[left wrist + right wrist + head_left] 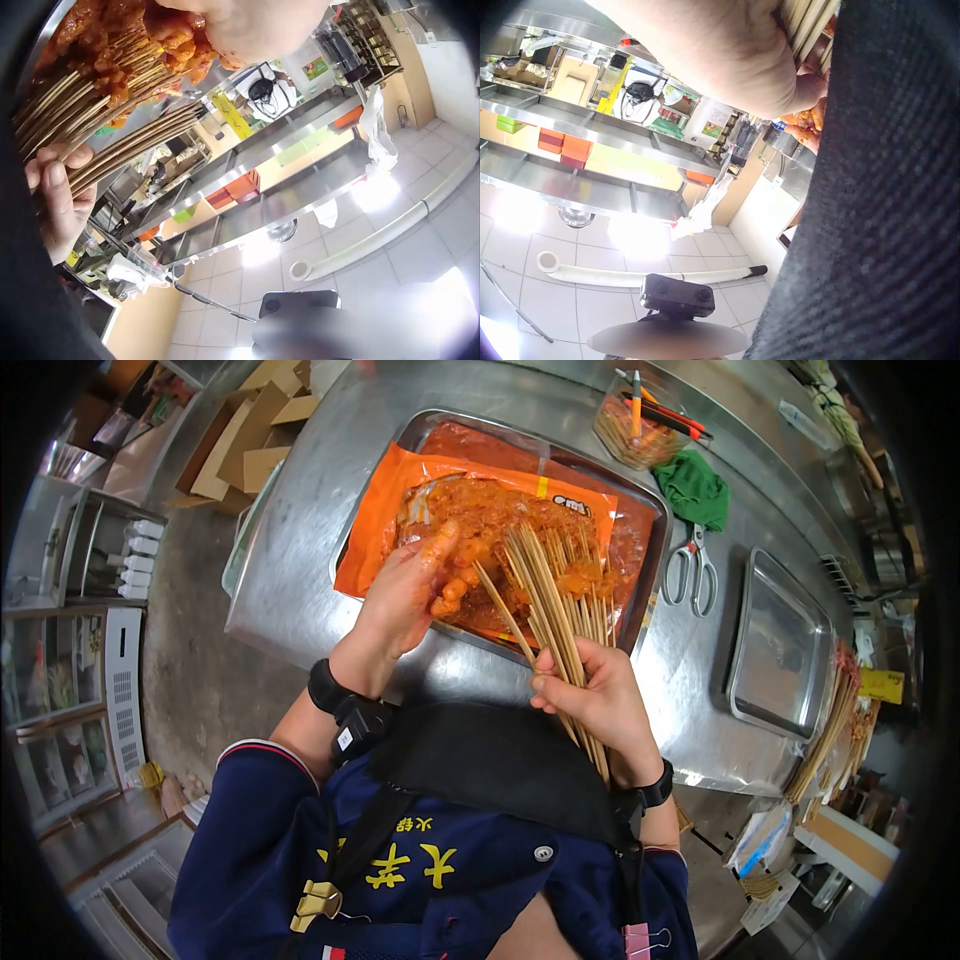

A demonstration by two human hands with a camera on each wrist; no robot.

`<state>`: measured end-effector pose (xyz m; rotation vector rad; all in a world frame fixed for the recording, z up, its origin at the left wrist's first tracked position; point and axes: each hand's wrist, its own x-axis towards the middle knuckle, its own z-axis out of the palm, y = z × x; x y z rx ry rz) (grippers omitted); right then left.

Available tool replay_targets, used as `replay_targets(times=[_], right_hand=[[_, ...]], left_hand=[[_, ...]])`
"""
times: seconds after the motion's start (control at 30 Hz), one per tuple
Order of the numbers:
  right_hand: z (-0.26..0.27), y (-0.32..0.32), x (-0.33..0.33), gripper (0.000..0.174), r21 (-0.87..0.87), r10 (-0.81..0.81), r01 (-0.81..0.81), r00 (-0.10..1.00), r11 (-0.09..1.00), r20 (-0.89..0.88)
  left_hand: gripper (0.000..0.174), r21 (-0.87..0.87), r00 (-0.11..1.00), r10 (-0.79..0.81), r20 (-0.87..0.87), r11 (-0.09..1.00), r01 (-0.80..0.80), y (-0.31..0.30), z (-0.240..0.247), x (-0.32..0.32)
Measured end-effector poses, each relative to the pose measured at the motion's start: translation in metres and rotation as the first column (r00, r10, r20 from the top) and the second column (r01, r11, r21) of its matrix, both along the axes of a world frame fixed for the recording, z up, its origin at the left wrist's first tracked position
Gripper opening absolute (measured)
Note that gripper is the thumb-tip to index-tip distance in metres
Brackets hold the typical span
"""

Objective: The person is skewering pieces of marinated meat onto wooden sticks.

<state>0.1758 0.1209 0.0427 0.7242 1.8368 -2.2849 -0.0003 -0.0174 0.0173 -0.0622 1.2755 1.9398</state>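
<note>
In the head view the right hand point(598, 698) grips a bundle of wooden skewers point(552, 610), one stick angled apart from the rest. The left hand point(405, 592), smeared with red sauce, has its fingers curled round pieces of sauced meat point(452, 596) at the tray's near side. More sauced meat point(470, 510) lies on an orange bag point(365, 545) in a metal tray point(655, 575). Other skewers with meat at their tips rest over the tray's right part. The left wrist view shows the right hand point(64, 195) pinching sticks beside the meat point(176, 37).
Right of the tray lie scissors point(690, 572) and a green cloth point(693, 490). A plastic container with pens point(640, 425) stands at the back. An empty metal tray point(780, 645) sits further right, near bundled skewers point(825, 745). Cardboard boxes point(240, 445) are at the left.
</note>
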Motion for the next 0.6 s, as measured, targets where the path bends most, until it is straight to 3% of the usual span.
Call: replay_targets(times=[0.1,0.5,0.6], right_hand=[[0.0,0.0,0.0,0.011,-0.006,-0.007,0.007,1.0,1.0,-0.002],[-0.002,-0.003,0.001,0.008,0.06,-0.022,0.021,1.0,0.998,0.002],[-0.003,-0.003,0.0,0.007,0.069,-0.026,0.027,1.0,0.997,-0.01]], left_hand=[[0.018,0.025,0.995,-0.058,-0.086,0.998,0.061,-0.001,-0.007,0.0],[0.015,0.003,0.982,-0.174,-0.075,0.985,0.175,-0.005,-0.013,0.01],[0.017,-0.024,0.989,-0.136,-0.058,0.991,0.135,-0.004,-0.008,0.014]])
